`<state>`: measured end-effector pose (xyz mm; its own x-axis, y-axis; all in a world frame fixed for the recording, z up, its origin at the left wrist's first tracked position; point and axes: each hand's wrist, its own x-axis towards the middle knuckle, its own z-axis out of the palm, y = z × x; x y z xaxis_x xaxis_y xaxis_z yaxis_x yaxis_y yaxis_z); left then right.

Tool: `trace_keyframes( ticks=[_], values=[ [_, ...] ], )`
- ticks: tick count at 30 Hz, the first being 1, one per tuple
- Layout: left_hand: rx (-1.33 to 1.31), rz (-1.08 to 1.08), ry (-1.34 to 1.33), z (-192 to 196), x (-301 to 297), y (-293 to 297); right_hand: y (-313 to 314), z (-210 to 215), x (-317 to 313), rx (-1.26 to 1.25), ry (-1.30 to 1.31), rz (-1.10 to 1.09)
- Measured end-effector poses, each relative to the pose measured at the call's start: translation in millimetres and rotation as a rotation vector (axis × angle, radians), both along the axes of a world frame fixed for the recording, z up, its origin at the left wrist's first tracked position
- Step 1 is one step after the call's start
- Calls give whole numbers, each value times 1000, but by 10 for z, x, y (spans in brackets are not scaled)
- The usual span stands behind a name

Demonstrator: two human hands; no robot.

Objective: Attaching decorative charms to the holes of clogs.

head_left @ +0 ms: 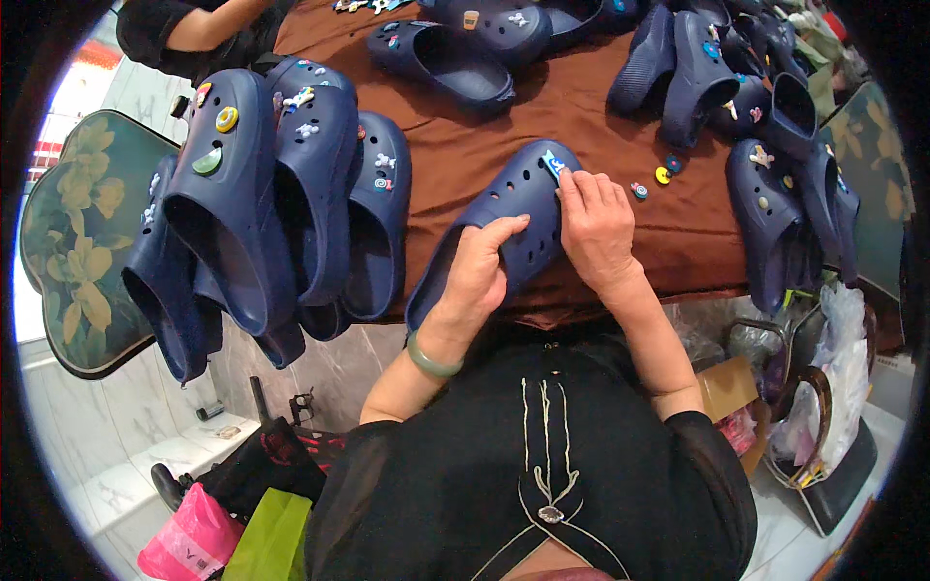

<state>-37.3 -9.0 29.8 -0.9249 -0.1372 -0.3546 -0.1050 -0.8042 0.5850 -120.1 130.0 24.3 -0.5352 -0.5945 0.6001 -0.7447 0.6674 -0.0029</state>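
A navy clog [523, 190] with rows of holes lies in front of me on the brown cloth [581, 126]. My left hand [481, 259] grips its near side, thumb across the top of the upper. The fingers of my right hand [593, 218] are bent together at the clog's right side, by a blue and white shoe charm [553, 163] set near the toe. Whether those fingertips pinch the charm or only press on it is hidden. To the right of my right hand lie a few loose charms, among them a yellow one [663, 175] and a small round one [639, 191].
Clogs with charms crowd the left side [228, 184], the far side [446, 68] and the right edge [770, 213]. Another person's arm [208, 27] shows at the far left. Pink [191, 533] and green [268, 537] bags sit low left; a cardboard box [727, 389] stands low right.
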Motion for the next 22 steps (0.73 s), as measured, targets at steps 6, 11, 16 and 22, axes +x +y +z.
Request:
trace_keyframes(
  ticks=[6, 11, 16, 22],
  values=[
    [-37, -8, 14, 7, 12, -6, 18, -11, -20, -22, -9, 23],
    [-61, -34, 55, 6, -1, -7, 54, 10, -61, -29, -33, 53],
    [-49, -23, 39, 17, -11, -12, 76, 24, -98, -29, -42, 97],
    [-82, -62, 9, 99, 16, -14, 169, 59, -131, -77, -102, 145]
  ],
)
